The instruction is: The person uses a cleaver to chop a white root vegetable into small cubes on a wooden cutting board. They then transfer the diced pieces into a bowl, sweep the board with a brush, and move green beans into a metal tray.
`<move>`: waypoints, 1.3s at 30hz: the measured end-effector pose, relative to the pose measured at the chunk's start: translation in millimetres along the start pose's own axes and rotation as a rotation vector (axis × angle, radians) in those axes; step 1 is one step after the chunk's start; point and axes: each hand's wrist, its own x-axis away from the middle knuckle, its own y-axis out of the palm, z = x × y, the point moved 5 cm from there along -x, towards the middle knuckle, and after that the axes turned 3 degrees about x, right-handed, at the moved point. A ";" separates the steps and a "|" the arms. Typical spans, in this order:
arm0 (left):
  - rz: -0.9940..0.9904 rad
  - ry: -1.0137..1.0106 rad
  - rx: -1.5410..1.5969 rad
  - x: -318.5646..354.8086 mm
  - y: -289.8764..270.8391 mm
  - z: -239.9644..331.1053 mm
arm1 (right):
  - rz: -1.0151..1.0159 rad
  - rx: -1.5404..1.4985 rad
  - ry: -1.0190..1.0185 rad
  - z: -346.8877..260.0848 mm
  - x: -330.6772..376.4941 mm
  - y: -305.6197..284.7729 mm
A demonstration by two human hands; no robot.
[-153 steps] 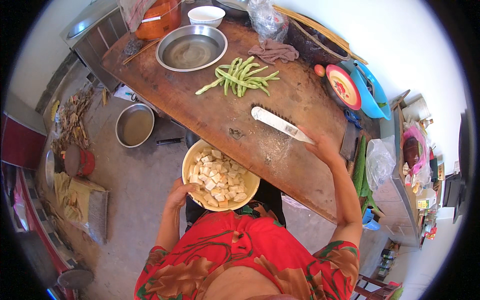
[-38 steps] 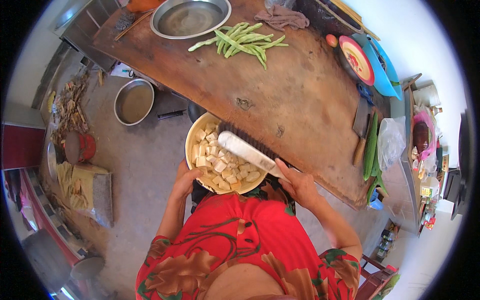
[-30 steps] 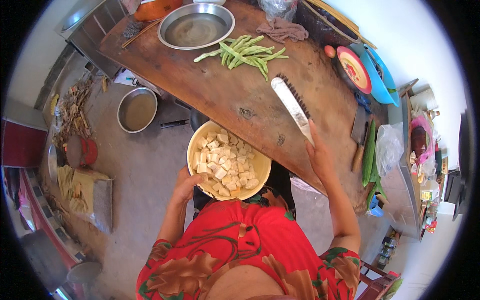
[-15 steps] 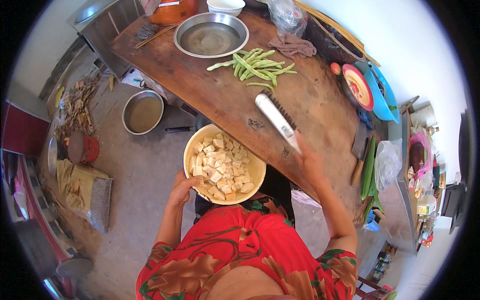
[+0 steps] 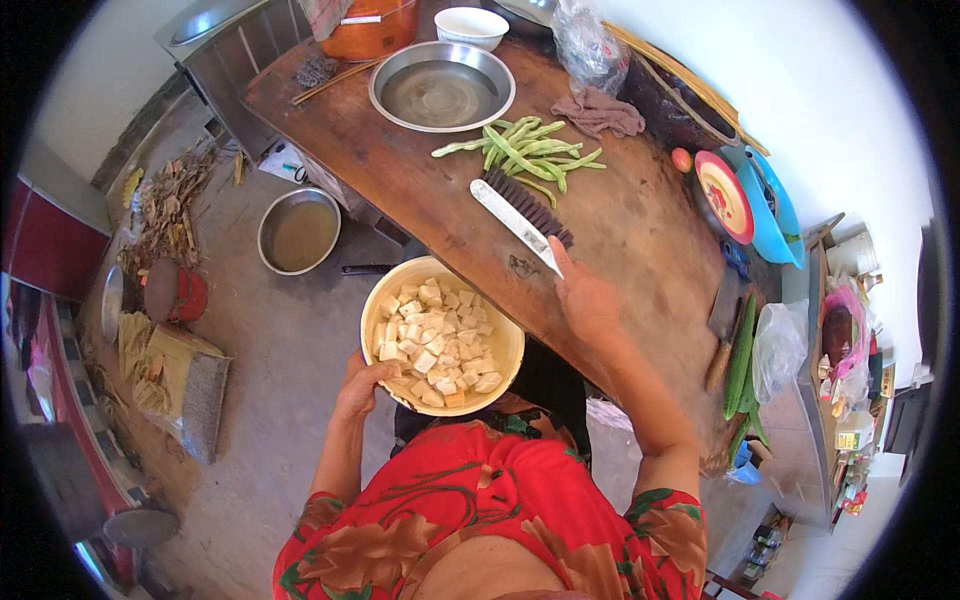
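— What has the right hand (image 5: pixel 588 298) got?
— It is closed round the handle of a cleaver (image 5: pixel 517 226), just right of centre. The blade is broad and pale, lying flat and low over the table (image 5: pixel 400 185); its long axis runs from the hand up and left, tip toward the beans (image 5: pixel 522 153).

— And the left hand (image 5: pixel 362 380)?
— It grips the near rim of a yellow bowl (image 5: pixel 441 335) from below, fingers curled on the edge. The bowl sits at centre, off the table's front edge, full of pale tofu cubes (image 5: pixel 432 340).

— Any packages?
— A clear plastic bag (image 5: pixel 588 45) at top centre, another (image 5: pixel 778 350) at the right edge; small colourful packets at lower right, too blurred to tell apart.
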 end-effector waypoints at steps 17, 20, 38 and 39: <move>0.064 0.069 0.046 -8.6 -14.5 -0.1 | 0.273 -0.270 -0.103 59.1 15.7 7.7; 0.096 0.054 0.030 -10.2 -18.0 -5.0 | 0.164 -0.116 -0.046 42.4 -3.3 11.5; 0.030 0.013 0.021 -19.0 -17.4 -11.2 | 0.481 -0.594 0.226 131.0 197.7 26.5; 0.025 0.003 0.024 -19.0 -17.1 -12.6 | 0.547 -0.521 0.265 144.7 210.7 25.2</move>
